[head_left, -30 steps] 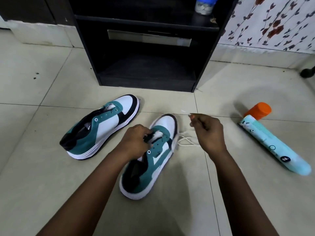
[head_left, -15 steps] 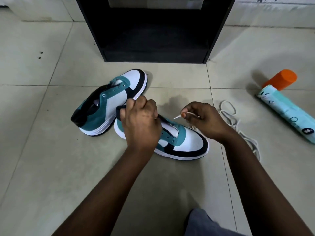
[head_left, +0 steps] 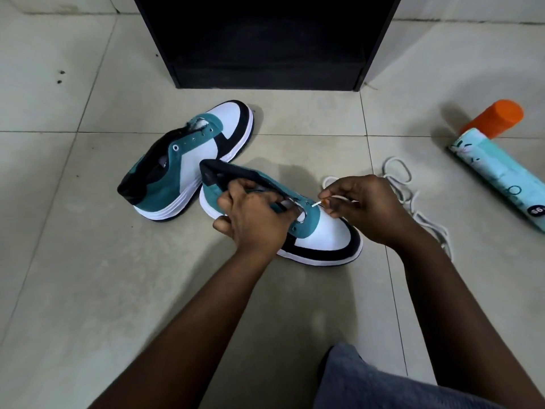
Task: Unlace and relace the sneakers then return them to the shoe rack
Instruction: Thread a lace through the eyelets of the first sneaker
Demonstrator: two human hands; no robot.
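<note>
My left hand grips the teal-and-white suede sneaker, now turned toe-rightward. My right hand pinches the white cotton lace tip beside its eyelet; relacing begins.

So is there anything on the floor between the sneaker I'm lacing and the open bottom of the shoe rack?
Partly. The other sneaker lies on the floor beyond the near sneaker, towards the rack's left side. The tiles straight ahead of the rack's right half look bare.
</note>
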